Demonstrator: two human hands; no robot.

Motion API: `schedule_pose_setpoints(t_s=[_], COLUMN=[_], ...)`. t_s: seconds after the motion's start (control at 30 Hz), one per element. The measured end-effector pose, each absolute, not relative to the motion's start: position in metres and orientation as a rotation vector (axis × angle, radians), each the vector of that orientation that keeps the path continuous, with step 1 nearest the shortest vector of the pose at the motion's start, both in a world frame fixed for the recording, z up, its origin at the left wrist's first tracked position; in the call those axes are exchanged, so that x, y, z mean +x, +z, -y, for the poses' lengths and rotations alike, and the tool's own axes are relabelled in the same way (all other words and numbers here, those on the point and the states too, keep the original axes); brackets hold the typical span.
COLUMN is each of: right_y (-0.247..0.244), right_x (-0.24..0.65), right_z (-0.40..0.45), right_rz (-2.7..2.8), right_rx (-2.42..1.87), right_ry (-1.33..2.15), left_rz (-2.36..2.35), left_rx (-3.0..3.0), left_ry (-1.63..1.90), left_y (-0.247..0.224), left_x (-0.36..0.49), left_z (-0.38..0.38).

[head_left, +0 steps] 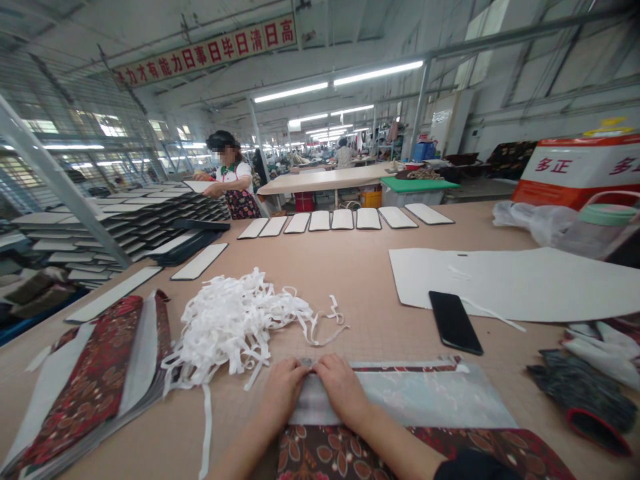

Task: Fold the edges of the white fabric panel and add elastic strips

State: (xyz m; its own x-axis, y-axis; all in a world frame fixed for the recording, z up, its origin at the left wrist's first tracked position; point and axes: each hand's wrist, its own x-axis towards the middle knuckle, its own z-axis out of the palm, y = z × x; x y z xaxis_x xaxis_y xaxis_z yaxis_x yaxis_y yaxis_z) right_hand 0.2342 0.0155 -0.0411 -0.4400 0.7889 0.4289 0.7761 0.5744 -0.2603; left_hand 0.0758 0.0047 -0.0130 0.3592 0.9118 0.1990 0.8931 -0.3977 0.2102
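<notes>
Two hands (281,388) (343,387) on one fabric panel (400,400), one phone (455,322), eight boards (343,219)

Under my left hand (283,387) and right hand (343,385) lies a pale grey panel (425,400) edged with a dark red floral fabric (350,457) — brown leaves, pink outlines. The tangle of tape (235,323) is white, the phone (455,322) black, the table (360,280) tan. The stack of pieces (95,380) on my left is deep red with floral print — grey backs showing.
</notes>
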Motion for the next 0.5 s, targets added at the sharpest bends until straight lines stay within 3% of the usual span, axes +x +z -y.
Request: schedule_pose_setpoints(t_s=[0.27,0.5], right_y=[-0.031,-0.015], right_x=[0.239,0.253], right_z=[-0.009,0.001], right_rz=[2.611,2.654], right_rx=[-0.996,-1.139], right_ry=[-0.271,-0.247], left_rz=[-1.63,-1.683], left_rx=[2.844,2.856], left_ry=[0.27,0.263], left_y=[-0.006,-0.008], left_x=[0.077,0.077], left_z=[0.001,0.004])
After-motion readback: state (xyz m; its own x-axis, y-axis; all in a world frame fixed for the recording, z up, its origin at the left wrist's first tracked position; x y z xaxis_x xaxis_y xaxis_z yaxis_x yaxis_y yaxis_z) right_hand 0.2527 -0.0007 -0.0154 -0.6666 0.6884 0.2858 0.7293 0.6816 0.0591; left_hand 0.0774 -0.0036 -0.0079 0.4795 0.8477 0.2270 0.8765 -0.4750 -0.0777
